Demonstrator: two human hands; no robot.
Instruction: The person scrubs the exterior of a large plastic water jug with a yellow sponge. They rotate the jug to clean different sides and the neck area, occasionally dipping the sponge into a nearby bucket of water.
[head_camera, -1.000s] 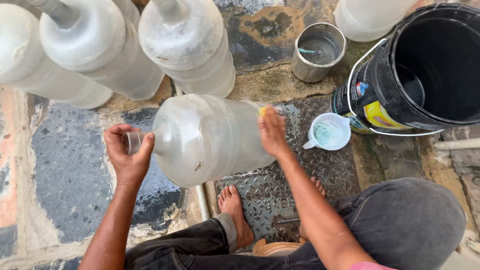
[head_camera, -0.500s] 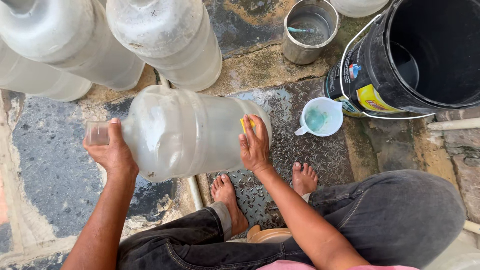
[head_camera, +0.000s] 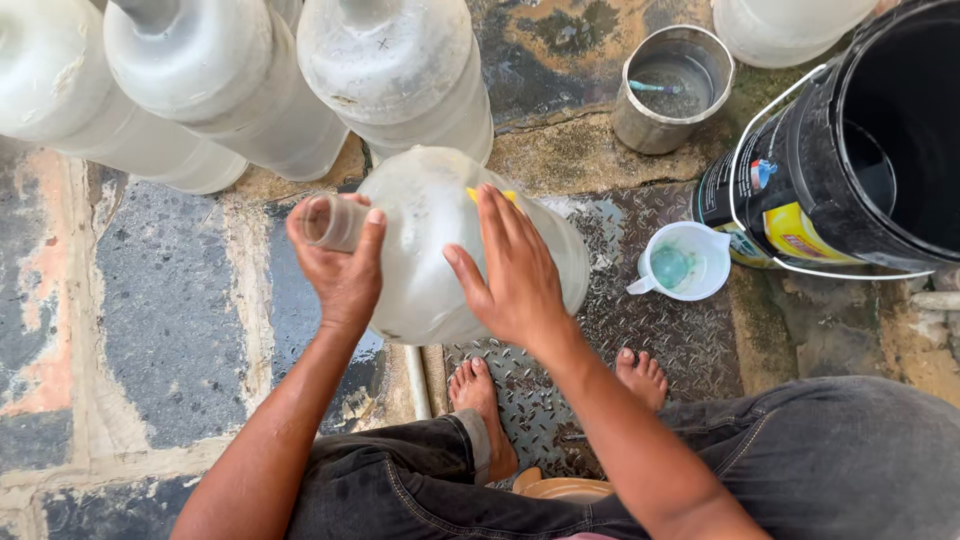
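A large cloudy plastic water jug (head_camera: 430, 270) stands tilted in front of me on a metal tread plate (head_camera: 680, 340). My left hand (head_camera: 340, 265) grips its neck, which points up towards me. My right hand (head_camera: 510, 265) lies flat on the jug's shoulder, and a yellow thing (head_camera: 482, 193), perhaps a sponge, peeks out from under its fingers. My bare feet (head_camera: 480, 395) rest on the plate just below the jug.
Three more cloudy jugs (head_camera: 400, 70) stand at the top left. A black bucket (head_camera: 870, 140) sits at the right, a white cup with green liquid (head_camera: 685, 265) beside it, and a metal pot (head_camera: 670, 90) behind. Cracked stone floor lies to the left.
The jug has swung from lying sideways to nearly upright, its neck now pointing up at me. My right hand moved from its base end onto its shoulder.
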